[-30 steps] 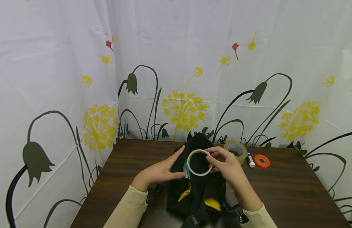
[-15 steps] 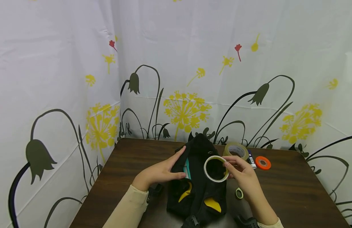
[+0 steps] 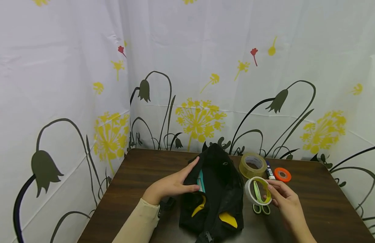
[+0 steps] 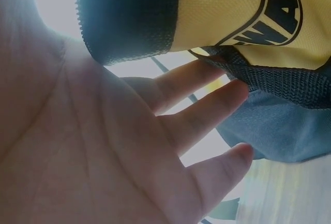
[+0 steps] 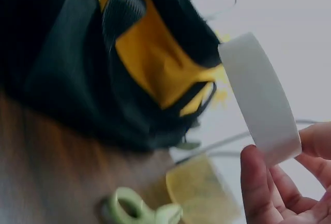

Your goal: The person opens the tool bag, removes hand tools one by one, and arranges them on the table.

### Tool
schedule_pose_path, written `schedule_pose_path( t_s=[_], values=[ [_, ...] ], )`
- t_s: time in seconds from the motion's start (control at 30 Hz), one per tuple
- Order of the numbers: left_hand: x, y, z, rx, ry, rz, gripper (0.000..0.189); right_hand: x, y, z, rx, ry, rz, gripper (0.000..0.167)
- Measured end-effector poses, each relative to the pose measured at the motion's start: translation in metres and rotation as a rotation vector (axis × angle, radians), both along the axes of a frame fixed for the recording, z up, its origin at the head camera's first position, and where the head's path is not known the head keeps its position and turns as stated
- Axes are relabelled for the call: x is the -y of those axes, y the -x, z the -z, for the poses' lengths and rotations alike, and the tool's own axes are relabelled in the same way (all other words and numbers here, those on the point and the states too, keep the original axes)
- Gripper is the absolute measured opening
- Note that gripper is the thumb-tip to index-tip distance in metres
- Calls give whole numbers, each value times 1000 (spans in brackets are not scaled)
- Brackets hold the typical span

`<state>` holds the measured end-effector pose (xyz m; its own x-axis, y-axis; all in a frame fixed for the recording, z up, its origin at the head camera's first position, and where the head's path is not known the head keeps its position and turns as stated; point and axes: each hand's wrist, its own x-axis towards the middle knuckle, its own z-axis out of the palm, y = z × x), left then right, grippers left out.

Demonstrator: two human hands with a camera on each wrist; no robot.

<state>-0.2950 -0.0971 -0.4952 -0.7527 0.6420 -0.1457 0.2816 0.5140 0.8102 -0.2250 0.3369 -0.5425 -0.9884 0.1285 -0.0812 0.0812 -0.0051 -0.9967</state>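
Note:
A black bag [image 3: 219,199] with yellow lining stands on the table, its zipped mouth facing up. My left hand [image 3: 172,187] rests against its left side, thumb at the opening near a teal item [image 3: 201,182] inside. In the left wrist view, the fingers [image 4: 201,120] are spread and nearly straight, touching a black strap [image 4: 289,87]. My right hand [image 3: 286,200] pinches a white tape roll [image 3: 249,194] with a yellow inner core, held in the air right of the bag. Behind the roll, light-green scissors [image 3: 261,209] lie on the table, partly hidden.
A wide clear tape roll [image 3: 246,171] stands behind the white one. A marker-like tube [image 3: 270,172] and an orange tape roll [image 3: 282,174] lie to its right. A flower-printed curtain [image 3: 187,57] hangs behind the brown table [image 3: 151,165].
My right hand has carried the white tape roll from over the bag's mouth to its right. The scissors have come into sight on the table. My left hand stays at the bag.

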Motion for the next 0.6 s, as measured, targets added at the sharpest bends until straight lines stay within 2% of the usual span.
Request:
schedule_pose_path(
  t_s=[0.23,0.43,0.6],
  values=[
    [-2,1,1,-12,-11,12,108,-40,-7,27,78,-26,180,38],
    [-4,2,1,-21,-13,24,106,-58,-3,47,183,-124,313,25],
    [-1,0,1,-6,-7,1,105,-65,-2,53,170,-166,401,22]
  ],
)
